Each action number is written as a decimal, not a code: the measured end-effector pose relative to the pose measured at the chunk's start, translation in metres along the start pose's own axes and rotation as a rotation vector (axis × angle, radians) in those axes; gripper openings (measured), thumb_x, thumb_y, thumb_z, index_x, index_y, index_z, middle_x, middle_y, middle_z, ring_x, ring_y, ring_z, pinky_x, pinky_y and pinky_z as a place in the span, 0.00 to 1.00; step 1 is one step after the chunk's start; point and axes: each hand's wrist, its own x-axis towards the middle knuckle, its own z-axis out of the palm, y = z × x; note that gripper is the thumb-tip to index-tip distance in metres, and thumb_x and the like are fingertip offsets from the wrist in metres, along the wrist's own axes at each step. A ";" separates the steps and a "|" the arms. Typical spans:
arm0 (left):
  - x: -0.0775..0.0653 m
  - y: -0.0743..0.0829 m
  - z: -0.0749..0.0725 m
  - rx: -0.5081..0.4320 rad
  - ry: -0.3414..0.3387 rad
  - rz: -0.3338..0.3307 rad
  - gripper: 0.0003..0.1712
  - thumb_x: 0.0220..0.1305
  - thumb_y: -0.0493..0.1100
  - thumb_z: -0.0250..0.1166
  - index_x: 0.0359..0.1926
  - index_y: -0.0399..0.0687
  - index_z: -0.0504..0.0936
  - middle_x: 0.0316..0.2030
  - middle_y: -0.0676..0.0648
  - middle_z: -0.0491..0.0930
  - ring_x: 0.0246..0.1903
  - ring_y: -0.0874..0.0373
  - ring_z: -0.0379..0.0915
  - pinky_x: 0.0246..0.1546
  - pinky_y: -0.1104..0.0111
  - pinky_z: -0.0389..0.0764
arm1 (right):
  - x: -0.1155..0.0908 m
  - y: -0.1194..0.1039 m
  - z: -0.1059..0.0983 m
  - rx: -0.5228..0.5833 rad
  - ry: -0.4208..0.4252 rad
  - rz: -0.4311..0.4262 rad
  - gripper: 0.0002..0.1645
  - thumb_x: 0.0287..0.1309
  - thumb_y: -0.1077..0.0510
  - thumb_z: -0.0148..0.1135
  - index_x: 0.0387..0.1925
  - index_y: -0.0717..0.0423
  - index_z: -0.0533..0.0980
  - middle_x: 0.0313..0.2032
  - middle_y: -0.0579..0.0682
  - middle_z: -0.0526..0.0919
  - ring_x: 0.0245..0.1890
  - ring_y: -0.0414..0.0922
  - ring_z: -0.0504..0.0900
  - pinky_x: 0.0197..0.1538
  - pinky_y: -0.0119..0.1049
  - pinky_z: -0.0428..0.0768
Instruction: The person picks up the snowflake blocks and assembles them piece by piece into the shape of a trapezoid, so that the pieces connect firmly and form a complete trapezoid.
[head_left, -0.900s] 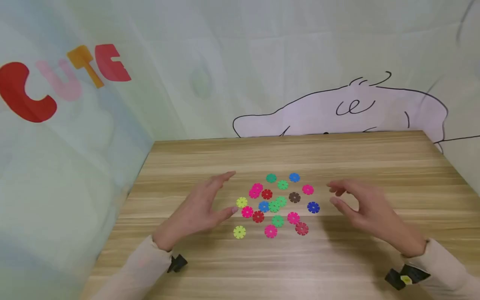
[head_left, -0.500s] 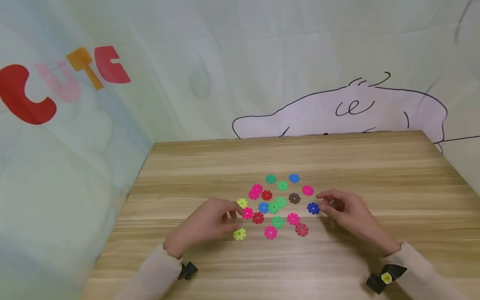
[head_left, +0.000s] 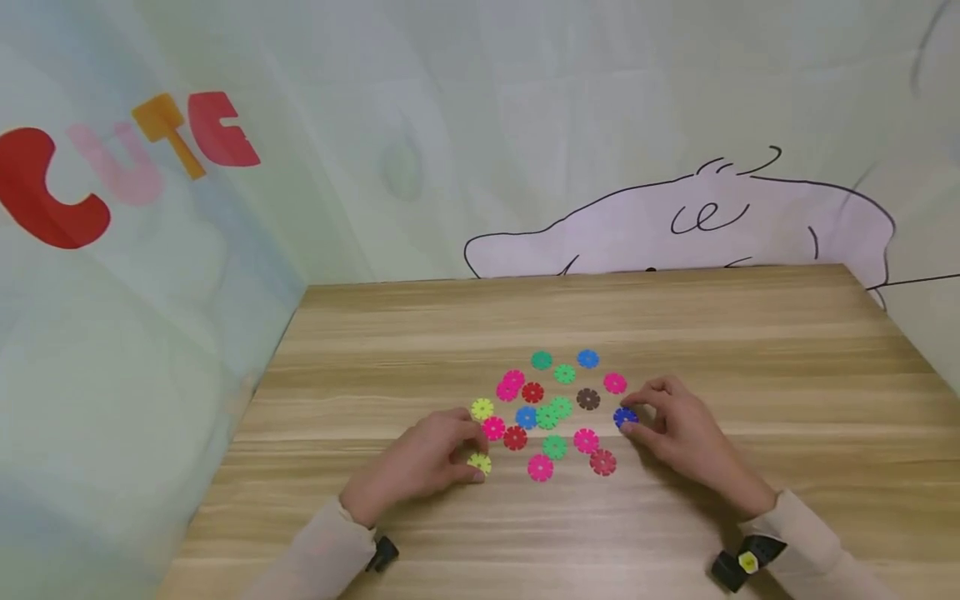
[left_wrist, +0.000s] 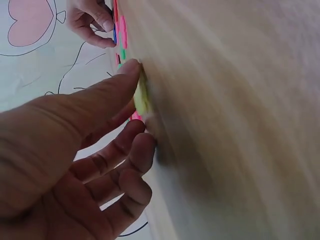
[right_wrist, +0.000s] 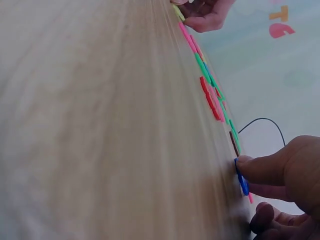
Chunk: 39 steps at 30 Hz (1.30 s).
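Observation:
My left hand (head_left: 429,454) has its thumb and index finger around the edges of a yellow notched plastic disc (head_left: 480,463) at the pile's near left. In the left wrist view this yellow disc (left_wrist: 141,95) shows between thumb and finger, close to the tabletop. On the opposite side, my right hand (head_left: 686,433) grips a dark blue notched disc (head_left: 625,417) by its edges. The right wrist view shows the thumb on this blue disc (right_wrist: 242,178). Between the hands lie several more flat discs, among them a brown disc (head_left: 588,399) and a second yellow disc (head_left: 482,408).
Pink, red, green and light blue discs lie flat on the wood-grain table (head_left: 420,333), some overlapping, such as two light green discs (head_left: 553,412). Behind the table hangs a printed cloth (head_left: 525,150). Each wrist wears a small black camera (head_left: 382,553).
Both hands have come down and inward onto the discs. The left thumb and finger have closed around the near yellow disc, the right ones around the dark blue disc. The other discs stay put.

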 end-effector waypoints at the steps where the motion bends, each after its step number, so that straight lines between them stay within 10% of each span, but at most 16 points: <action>1: 0.000 0.000 0.000 -0.012 -0.005 -0.006 0.12 0.61 0.47 0.81 0.42 0.52 0.88 0.38 0.56 0.82 0.34 0.65 0.71 0.37 0.74 0.77 | 0.001 -0.001 0.000 -0.004 -0.009 0.006 0.15 0.60 0.58 0.80 0.48 0.54 0.88 0.49 0.57 0.82 0.30 0.35 0.70 0.34 0.29 0.70; 11: 0.007 0.005 0.000 -0.313 0.061 -0.046 0.07 0.68 0.37 0.74 0.41 0.49 0.83 0.32 0.52 0.86 0.30 0.67 0.79 0.33 0.74 0.85 | 0.004 -0.007 0.003 0.129 0.035 0.012 0.14 0.57 0.67 0.79 0.39 0.52 0.81 0.33 0.44 0.89 0.33 0.34 0.83 0.40 0.30 0.84; 18: 0.012 0.016 0.005 -0.738 0.161 -0.188 0.12 0.71 0.37 0.72 0.54 0.43 0.86 0.35 0.37 0.90 0.32 0.47 0.91 0.35 0.66 0.91 | 0.001 -0.010 0.004 0.221 0.065 0.105 0.10 0.60 0.61 0.79 0.42 0.49 0.86 0.28 0.44 0.88 0.27 0.31 0.80 0.30 0.29 0.77; 26: 0.028 0.026 0.034 -1.043 0.241 -0.189 0.19 0.72 0.37 0.71 0.60 0.34 0.84 0.36 0.30 0.91 0.26 0.61 0.90 0.30 0.72 0.88 | -0.002 -0.031 0.015 0.481 0.161 0.044 0.10 0.63 0.65 0.75 0.46 0.54 0.89 0.26 0.56 0.88 0.22 0.34 0.76 0.24 0.29 0.74; 39: 0.043 0.039 0.070 -1.163 0.333 -0.177 0.18 0.73 0.40 0.71 0.60 0.40 0.85 0.28 0.49 0.91 0.22 0.65 0.85 0.27 0.73 0.85 | -0.010 -0.048 0.050 0.671 0.285 -0.173 0.16 0.62 0.78 0.68 0.48 0.63 0.87 0.36 0.59 0.92 0.34 0.32 0.86 0.37 0.24 0.84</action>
